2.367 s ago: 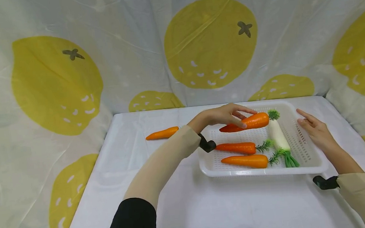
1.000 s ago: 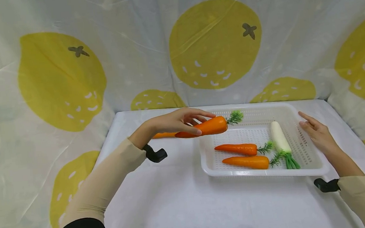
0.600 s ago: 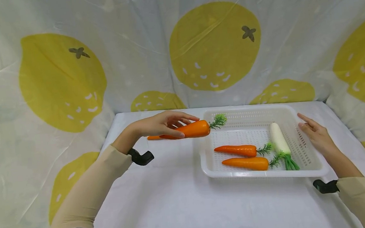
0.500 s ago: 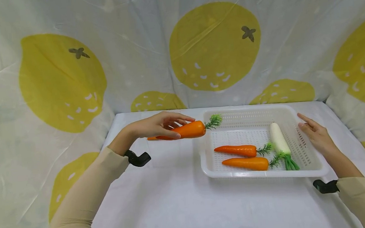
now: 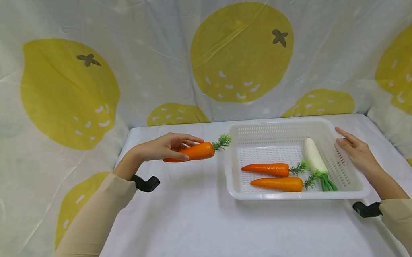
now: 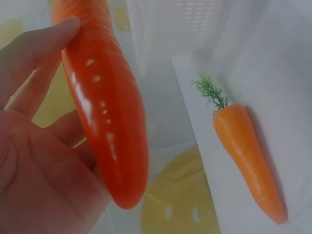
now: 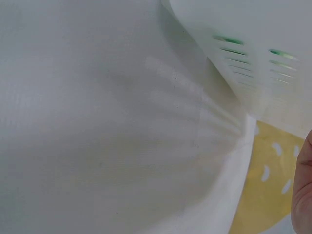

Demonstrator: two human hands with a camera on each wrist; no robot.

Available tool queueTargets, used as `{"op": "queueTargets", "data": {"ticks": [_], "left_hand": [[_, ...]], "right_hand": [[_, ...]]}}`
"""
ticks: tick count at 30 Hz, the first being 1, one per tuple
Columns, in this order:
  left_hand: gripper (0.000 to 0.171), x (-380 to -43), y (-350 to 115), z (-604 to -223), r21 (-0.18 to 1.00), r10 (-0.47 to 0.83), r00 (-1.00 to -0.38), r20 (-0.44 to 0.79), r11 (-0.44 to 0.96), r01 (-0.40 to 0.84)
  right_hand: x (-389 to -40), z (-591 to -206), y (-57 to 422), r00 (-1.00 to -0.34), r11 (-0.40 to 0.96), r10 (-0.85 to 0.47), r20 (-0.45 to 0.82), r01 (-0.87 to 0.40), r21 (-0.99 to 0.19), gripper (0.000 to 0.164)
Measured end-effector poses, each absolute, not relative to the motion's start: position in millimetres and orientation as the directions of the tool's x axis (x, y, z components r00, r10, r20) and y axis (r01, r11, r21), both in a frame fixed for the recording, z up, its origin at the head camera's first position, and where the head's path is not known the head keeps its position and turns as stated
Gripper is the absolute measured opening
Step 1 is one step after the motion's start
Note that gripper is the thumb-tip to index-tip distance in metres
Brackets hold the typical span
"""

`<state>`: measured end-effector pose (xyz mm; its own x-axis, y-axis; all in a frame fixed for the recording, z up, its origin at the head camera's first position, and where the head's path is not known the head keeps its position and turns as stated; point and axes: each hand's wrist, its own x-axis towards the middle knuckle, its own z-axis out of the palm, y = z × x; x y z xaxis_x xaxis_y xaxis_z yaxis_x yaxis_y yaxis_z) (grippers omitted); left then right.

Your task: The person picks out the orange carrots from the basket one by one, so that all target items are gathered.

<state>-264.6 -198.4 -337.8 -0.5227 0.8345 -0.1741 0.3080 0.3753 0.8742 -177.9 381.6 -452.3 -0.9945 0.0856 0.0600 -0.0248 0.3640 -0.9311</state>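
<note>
My left hand (image 5: 158, 148) holds an orange carrot (image 5: 202, 151) with a leafy green top in the air, left of a white plastic basket (image 5: 298, 196). Its thumb and fingers pinch the carrot's sides; the tapered end points back toward the wrist. Another carrot (image 6: 246, 151) lies on the white cloth below, plain in the left wrist view but hidden behind the hand in the head view. My right hand (image 5: 358, 150) rests against the basket's right side, index finger extended along the rim. Only a sliver of that hand (image 7: 303, 190) shows in the right wrist view.
Inside the basket lie a reddish carrot (image 5: 267, 169), a lighter orange carrot (image 5: 279, 184) and a white radish (image 5: 315, 156) with green stalks. The white-covered table (image 5: 215, 240) meets a lemon-print curtain (image 5: 157, 67) at the back and sides.
My left hand has carried the carrot leftward from above the basket, out past its left rim, and slightly lower. My right hand and the basket have stayed in place.
</note>
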Motion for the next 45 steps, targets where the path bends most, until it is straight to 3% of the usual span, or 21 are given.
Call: {"op": "queueTargets", "data": {"ticks": [13, 25, 45], "left_hand": [[0.055, -279, -222, -370, 0.865, 0.778, -0.575, -0.252, 0.448, 0.227], [0.055, -296, -217, -406, 0.869, 0.777, -0.568, -0.273, 0.452, 0.2], [0.055, -306, -214, -435, 0.827, 0.717, -0.609, -0.339, 0.536, 0.169]], "right_hand": [[-178, -450, 381, -0.995, 0.372, 0.091, 0.037, -0.001, -0.928, 0.059], [-178, -452, 381, -0.995, 0.337, 0.084, 0.061, -0.029, -0.941, 0.056], [-178, -454, 381, -0.994, 0.32, 0.087, 0.066, -0.034, -0.947, 0.055]]}}
